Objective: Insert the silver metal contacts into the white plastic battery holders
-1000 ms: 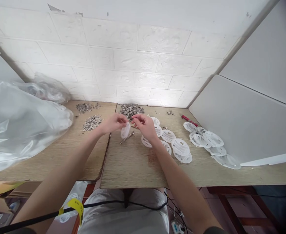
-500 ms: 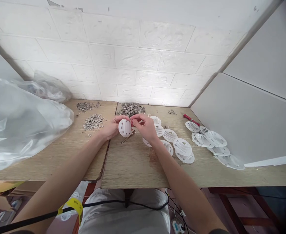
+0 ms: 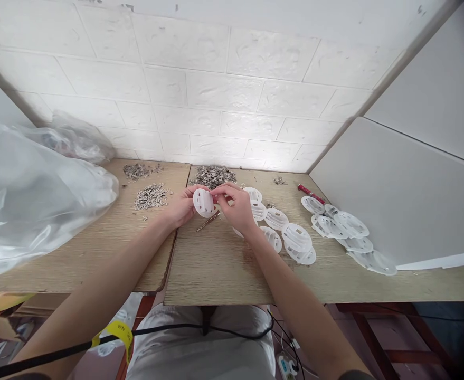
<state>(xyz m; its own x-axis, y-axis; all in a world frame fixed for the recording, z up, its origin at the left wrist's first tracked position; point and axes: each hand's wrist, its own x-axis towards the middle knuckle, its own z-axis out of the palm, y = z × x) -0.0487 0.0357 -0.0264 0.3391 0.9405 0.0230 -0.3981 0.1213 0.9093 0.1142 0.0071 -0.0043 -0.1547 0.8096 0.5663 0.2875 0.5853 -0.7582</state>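
Observation:
A round white plastic disc with small slots [image 3: 204, 203] is held up by my left hand [image 3: 183, 207], whose fingers grip its left and upper edge. My right hand [image 3: 235, 205] meets the disc's upper right edge with thumb and fingertips pinched together; whatever is between them is too small to make out. Just below the disc, a thin metal tool [image 3: 208, 221] lies on the wooden table [image 3: 211, 274]. Behind my hands is a heap of small metal parts [image 3: 212, 176]. Several similar white discs [image 3: 296, 238] lie to the right of my right hand, some overlapping.
Two piles of small metal parts [image 3: 151, 196] sit on the left table beside a large clear plastic bag [image 3: 37, 195]. At the right, more white discs [image 3: 350, 225] lie by a red tool [image 3: 311, 194] near a grey panel. A black cable [image 3: 168, 329] crosses my lap.
The held disc has tilted and turned slightly between my hands. My right fingertips have shifted a little along its upper edge.

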